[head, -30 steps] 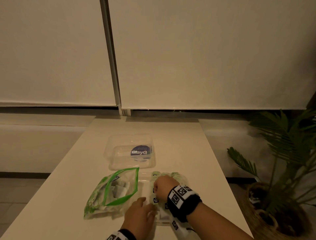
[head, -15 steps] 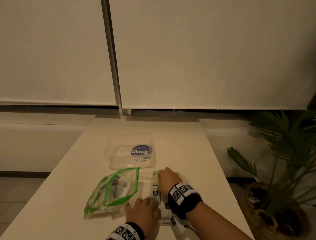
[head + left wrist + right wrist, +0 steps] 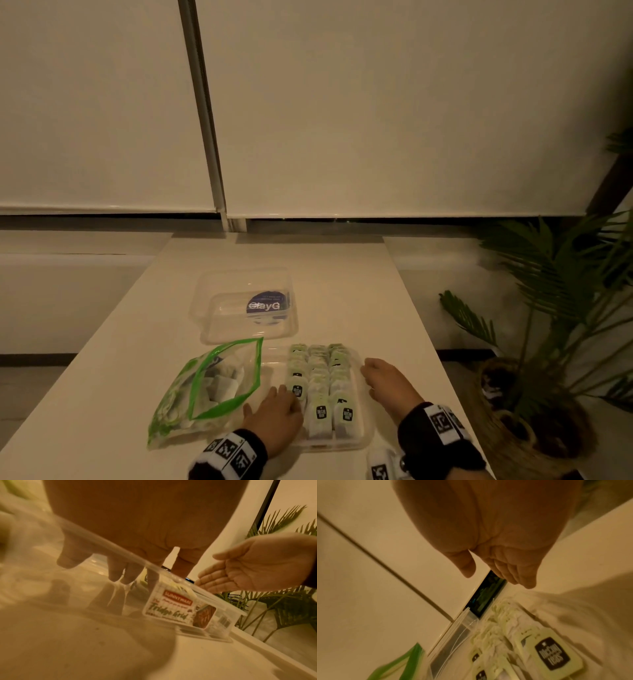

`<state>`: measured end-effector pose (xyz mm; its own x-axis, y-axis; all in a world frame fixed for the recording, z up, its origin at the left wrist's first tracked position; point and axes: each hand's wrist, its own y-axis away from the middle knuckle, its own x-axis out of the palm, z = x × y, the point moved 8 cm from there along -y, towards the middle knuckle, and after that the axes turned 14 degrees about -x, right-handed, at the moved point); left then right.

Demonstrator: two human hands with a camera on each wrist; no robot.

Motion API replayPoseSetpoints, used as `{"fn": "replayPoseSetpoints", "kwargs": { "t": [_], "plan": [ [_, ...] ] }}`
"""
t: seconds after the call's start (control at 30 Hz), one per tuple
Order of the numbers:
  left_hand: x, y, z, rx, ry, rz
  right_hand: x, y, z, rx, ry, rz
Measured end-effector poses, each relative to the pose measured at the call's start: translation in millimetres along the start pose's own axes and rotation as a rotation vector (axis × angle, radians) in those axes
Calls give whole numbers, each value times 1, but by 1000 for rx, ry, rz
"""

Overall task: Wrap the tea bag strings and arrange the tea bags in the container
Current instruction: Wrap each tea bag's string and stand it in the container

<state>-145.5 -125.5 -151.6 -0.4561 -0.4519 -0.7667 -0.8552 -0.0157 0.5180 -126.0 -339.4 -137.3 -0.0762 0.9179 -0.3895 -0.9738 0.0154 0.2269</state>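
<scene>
tea bags [image 3: 320, 380] stand packed in three rows inside a clear plastic container [image 3: 363, 440] on the near part of the pale table [image 3: 342, 274], their pale green tags facing up; the nearest tags carry a dark label. the rows fill the right part of the container, and its left part shows bare clear plastic. in the left wrist view a printed sticker reading "fridge grid" sits on the container's near wall [image 3: 171, 609].

the left hand [image 3: 274, 416] lies at the near left of the container, fingers loosely bent, with the fingertips reaching over its rim beside the nearest tea bag of the left row; it grips nothing that can be seen. the right hand [image 3: 388, 383] is just beside the container's right wall, palm turned inward, fingers straight and together, holding nothing; whether it touches the wall cannot be told.

left of the container, touching its edge, lies a green-rimmed zip bag [image 3: 212, 387] with its mouth open and several loose tea bags inside. farther off on the table lies a clear lid [image 3: 245, 305] with a round dark blue label. a potted palm [image 3: 565, 325] in a woven basket stands on the floor to the right.
</scene>
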Motion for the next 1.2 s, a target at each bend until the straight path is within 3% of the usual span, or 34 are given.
{"fn": "replayPoseSetpoints", "kwargs": {
  "t": [0.17,0.4,0.67,0.77,0.83,0.93,1.03,1.13,1.2],
  "plan": [
    [5,-3,-3,-16,-3,1,13,10,26,-96,-90,5],
    [4,-2,-6,-12,8,-37,29,-3,30,-49,-178,9],
    [9,-6,-3,1,-127,-2,41,-17,13,55,-255,12],
    [11,-4,-3,3,-144,9,44,-38,-20,50,-278,20],
    [8,0,-3,-4,-136,-3,43,-34,-16,41,-250,29],
    [-14,18,-7,62,-60,-146,29,-5,31,-39,-59,-14],
    [-54,59,-13,221,80,-373,17,7,64,-233,62,-142],
    [-104,107,-2,392,196,-763,43,22,117,-490,61,-103],
    [-131,120,23,366,194,-977,74,29,151,-678,94,3]
  ]
}}
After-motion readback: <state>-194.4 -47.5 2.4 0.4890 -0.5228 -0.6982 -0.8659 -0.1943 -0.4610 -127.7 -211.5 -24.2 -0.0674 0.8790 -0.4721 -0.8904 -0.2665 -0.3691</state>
